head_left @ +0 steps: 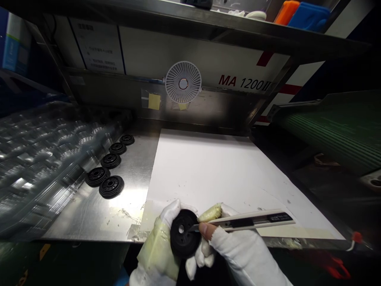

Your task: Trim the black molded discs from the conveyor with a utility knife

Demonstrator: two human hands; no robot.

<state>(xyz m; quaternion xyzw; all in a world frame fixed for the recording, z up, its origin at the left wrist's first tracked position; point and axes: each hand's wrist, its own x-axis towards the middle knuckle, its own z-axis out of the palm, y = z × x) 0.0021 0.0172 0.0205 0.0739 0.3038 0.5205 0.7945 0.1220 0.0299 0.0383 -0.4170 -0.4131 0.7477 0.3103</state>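
My left hand (pixel 159 250), in a white glove with yellowish tape or covering, grips a round black plastic wheel (pixel 186 242) with a hole at its centre. My right hand (pixel 229 242), in a white glove with a bare thumb tip, is closed around a white and black utility knife (pixel 253 219). The knife's blade tip touches or nearly touches the wheel's face beside the centre hole. Both hands are at the table's front edge. Several similar black wheels (pixel 111 186) lie in a row on the metal tabletop to the left.
A clear plastic tray (pixel 50 151) with moulded pockets covers the left side. White paper (pixel 205 167) lies taped on the metal table (pixel 133 159). Behind stands a small white fan (pixel 183 82) under a metal shelf (pixel 184 18). A green ribbed surface (pixel 336 127) is at the right.
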